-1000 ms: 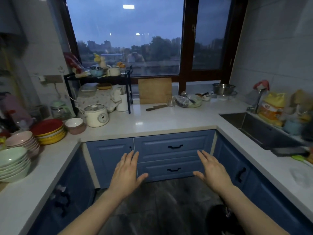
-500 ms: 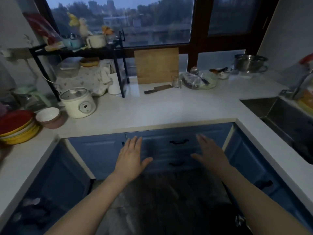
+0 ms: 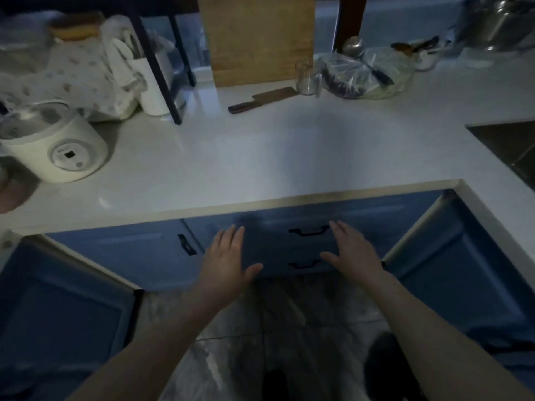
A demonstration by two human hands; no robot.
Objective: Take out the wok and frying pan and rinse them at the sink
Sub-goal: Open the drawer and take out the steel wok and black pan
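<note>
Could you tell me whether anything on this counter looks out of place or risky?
Only the cleaver: it lies loose and slanted on the counter before the upright cutting board, blade bare. Nothing looks spilled or broken. Both hands are open by the closed drawers.

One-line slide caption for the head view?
Both open hands, left hand and right hand, reach toward closed blue drawers below the white countertop.
</note>
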